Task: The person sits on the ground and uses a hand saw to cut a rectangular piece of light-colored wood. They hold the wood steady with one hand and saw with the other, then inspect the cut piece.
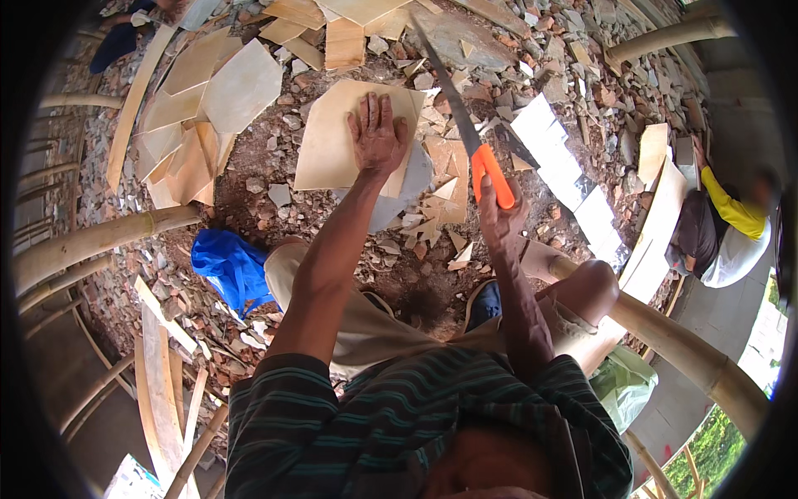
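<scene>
Pressing left hand (378, 133) on tile (332, 150), saw (465, 125) alongside

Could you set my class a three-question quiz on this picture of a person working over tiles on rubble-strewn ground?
1. True or false: the left hand lies flat on the beige tile.
2. What does the right hand grip?
A. a hammer
B. a saw with an orange handle
C. a paintbrush
3. Which colour is the crumpled cloth by the person's left leg?

Key
1. True: the palm presses on the tile's right part.
2. B: the saw has its blade pointing away from the person, to the right of the tile.
3. Blue.
</scene>
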### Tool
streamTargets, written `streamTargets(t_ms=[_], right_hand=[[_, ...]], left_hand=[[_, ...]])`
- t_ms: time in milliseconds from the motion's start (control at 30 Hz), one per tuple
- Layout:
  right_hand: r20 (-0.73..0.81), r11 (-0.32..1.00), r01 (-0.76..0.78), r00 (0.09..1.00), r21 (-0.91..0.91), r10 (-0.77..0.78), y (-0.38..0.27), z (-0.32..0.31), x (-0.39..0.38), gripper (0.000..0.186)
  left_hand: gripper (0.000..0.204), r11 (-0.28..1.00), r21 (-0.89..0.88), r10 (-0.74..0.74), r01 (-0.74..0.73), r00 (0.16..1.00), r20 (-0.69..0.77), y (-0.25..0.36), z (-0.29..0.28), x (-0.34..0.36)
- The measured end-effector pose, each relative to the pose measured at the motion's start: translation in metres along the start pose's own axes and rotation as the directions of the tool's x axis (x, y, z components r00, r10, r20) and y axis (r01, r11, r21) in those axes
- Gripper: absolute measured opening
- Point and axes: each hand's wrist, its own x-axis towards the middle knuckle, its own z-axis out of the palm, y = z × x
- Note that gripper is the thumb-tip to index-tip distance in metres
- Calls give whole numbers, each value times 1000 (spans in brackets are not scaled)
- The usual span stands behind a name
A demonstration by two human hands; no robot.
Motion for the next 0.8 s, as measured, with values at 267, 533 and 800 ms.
streamTargets(t_ms=[267,533,800], right_hand=[[65,990,-37,998,136,28,-16,13,-32,30],[211,998,16,977,59,-28,-25,-33,-56,48],[275,981,-89,961,173,39,-76,-14,-1,38]], left_hand=[[61,998,-67,2,-2,1000,4,-1,4,0],[61,998,-67,3,-2,1000,19,1,1,1],[62,1000,21,17,-18,998,59,3,-7,3]])
